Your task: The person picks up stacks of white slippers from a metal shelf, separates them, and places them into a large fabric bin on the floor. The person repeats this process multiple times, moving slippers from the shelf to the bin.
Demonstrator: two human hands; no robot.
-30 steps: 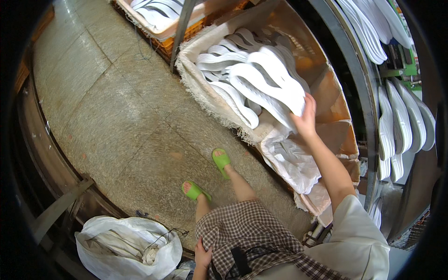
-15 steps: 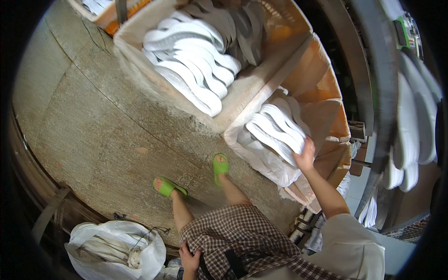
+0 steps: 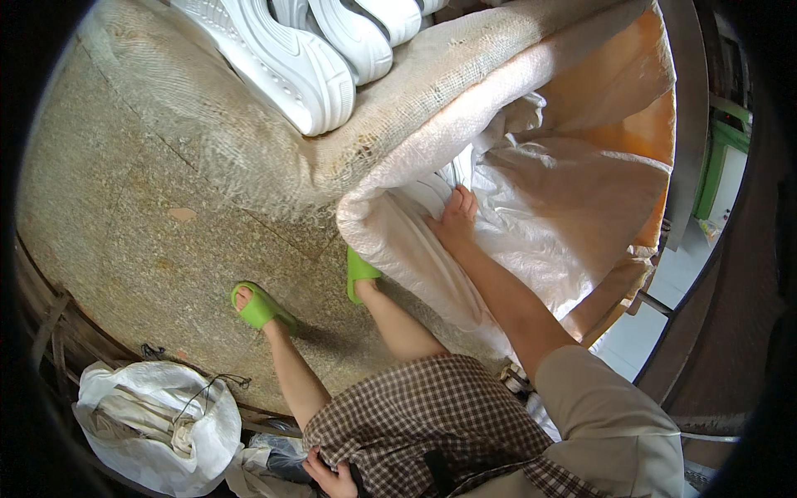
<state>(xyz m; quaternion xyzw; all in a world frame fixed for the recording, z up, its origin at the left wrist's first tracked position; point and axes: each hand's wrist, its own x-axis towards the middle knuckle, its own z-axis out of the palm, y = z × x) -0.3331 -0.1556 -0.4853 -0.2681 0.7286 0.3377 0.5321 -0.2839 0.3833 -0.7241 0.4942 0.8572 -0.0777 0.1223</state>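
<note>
My right hand (image 3: 455, 219) reaches down into a bin lined with white woven plastic (image 3: 573, 191). Its fingers and thumb close around white shoe soles (image 3: 430, 192), which the liner and the hand partly hide. Low in the view, my left hand (image 3: 332, 476) rests against the brown checked apron (image 3: 432, 407), fingers apart and holding nothing. Larger white shoe soles (image 3: 311, 87) with ridged edges lie in the neighbouring bin, whose rim is covered with frayed sackcloth (image 3: 249, 141).
A white sack (image 3: 166, 432) of pale material stands at the lower left, beside a dark metal frame (image 3: 54, 324). Green slippers (image 3: 259, 307) are on my feet on the speckled floor (image 3: 149, 241). Beyond the bins at right is a green machine part (image 3: 724, 174).
The view has come closer to the bins. My right hand has gone from the upper side of the sole stack deeper into the lined bin. My left hand stays by the apron.
</note>
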